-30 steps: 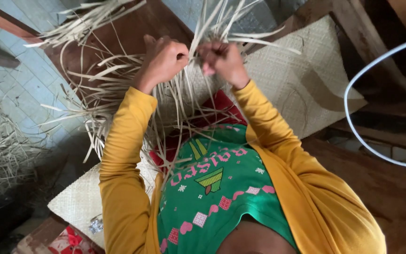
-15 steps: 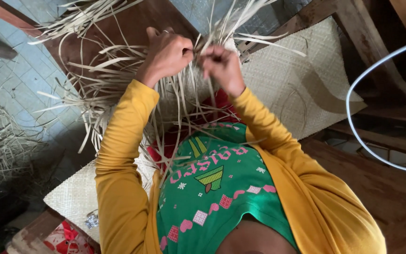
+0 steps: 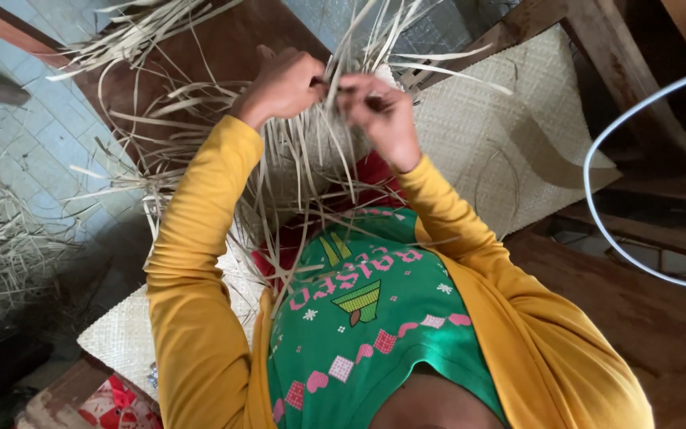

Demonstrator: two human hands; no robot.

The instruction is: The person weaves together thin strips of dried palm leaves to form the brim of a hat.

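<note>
Both my hands are raised in front of me among long pale dried leaf strips [image 3: 303, 171] that fan out from a partly woven piece. My left hand [image 3: 283, 83] is closed around a bunch of the strips near their crossing. My right hand [image 3: 383, 111] pinches strips beside it, fingers bent. The two hands almost touch. I wear yellow sleeves and a green patterned shirt. The woven part under the hands is mostly hidden by the strips and my arms.
A finished woven mat [image 3: 510, 143] lies under and to the right of me. A loose heap of strips [image 3: 1, 254] is on the tiled floor at left. A white hoop [image 3: 597, 214] curves at right. Wooden beams [image 3: 621, 87] stand behind.
My hands have drawn closer together and shifted slightly right and down in view, still working the same bunch of strips. The strips have swung with them.
</note>
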